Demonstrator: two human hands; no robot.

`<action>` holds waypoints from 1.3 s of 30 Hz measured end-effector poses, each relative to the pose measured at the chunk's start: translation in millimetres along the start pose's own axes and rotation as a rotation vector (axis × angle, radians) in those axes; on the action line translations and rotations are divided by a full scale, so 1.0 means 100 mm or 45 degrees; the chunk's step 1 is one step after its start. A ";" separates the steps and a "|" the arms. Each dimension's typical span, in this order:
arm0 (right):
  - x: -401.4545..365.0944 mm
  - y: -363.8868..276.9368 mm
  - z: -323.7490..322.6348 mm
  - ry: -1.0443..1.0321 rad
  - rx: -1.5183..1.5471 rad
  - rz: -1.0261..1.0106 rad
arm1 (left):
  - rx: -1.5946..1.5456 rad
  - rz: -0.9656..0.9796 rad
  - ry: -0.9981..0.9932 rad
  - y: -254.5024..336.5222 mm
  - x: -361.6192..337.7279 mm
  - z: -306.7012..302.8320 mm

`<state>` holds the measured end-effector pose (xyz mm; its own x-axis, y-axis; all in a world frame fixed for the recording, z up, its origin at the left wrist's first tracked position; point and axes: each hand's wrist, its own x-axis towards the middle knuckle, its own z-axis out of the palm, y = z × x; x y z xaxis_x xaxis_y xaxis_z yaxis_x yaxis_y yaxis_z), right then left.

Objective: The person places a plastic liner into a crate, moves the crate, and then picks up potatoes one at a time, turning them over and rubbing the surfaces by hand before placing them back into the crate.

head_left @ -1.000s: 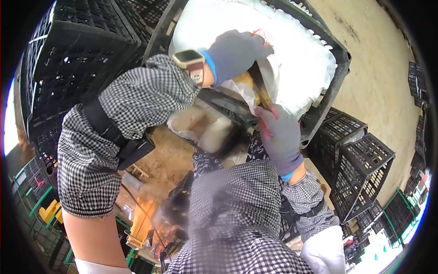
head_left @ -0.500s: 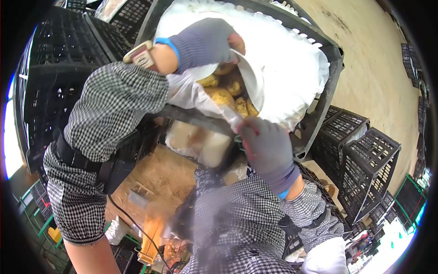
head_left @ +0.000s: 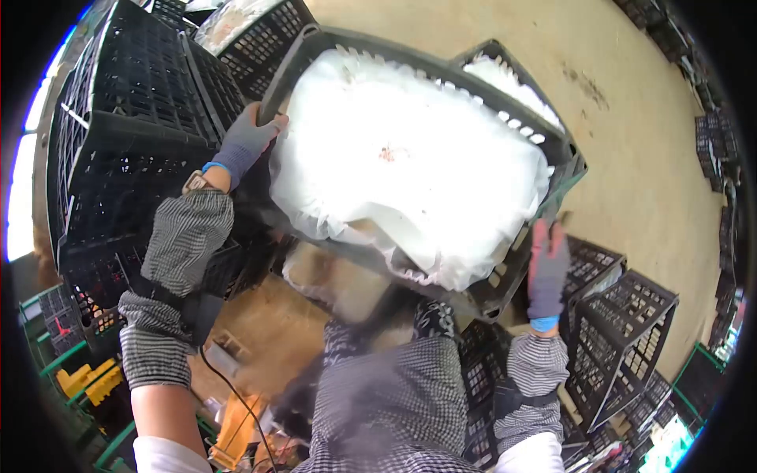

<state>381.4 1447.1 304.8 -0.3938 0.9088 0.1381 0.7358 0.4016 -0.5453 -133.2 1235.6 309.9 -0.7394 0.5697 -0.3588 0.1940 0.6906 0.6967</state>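
Observation:
A black plastic crate (head_left: 481,303) lined with a white plastic sheet (head_left: 410,165) stands in front of me. The sheet lies over the top, and a small gap along the near side shows a little of what is beneath. My left hand (head_left: 251,143), in a grey glove, grips the crate's left rim near the far corner. At the right end of the crate, my right hand (head_left: 550,260) has its reddish-tipped fingers stretched upward beside the wall; whether they touch it is hard to tell.
Tall stacked black crates (head_left: 134,150) stand close on the left. More black crates (head_left: 623,331) sit on the floor at the right. Another lined crate (head_left: 512,79) is behind mine. Below the near side lies a blurred, plastic-lined container (head_left: 331,280).
Both hands have let go of the sheet, which now covers the potatoes seen earlier. My left hand moved left to the crate rim; my right moved right to the crate's end.

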 end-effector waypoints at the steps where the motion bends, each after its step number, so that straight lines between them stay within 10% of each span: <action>1: 0.08 -0.19 0.03 -0.178 0.413 0.344 | -0.241 -0.090 0.016 -0.17 0.12 0.02; 10: 0.17 0.28 0.50 -0.206 1.012 0.669 | -0.256 -0.332 -0.214 -0.21 0.31 -0.01; 16: 0.26 0.47 -0.03 -0.480 1.013 0.678 | -0.267 -0.157 -0.266 -0.26 -1.28 0.00; 22: -0.14 0.87 -0.32 -0.630 0.542 0.362 | -0.730 -0.819 -0.101 -0.67 -2.81 0.55; 27: -0.35 0.23 -0.58 -0.664 0.717 0.746 | -1.266 -0.860 0.179 -0.85 -3.46 0.86; 29: -0.35 0.17 -0.58 -0.728 0.628 0.846 | -0.502 -0.337 0.070 -1.23 -3.76 0.93; 39: -0.58 -1.26 -1.11 -1.073 0.386 0.640 | -0.673 -0.855 0.214 -1.48 -4.68 0.50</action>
<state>372.5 1356.3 457.8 -0.4237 0.5423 -0.7256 0.7982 -0.1552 -0.5821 216.4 888.9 343.2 -0.6833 0.0143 -0.7300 -0.6112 0.5356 0.5826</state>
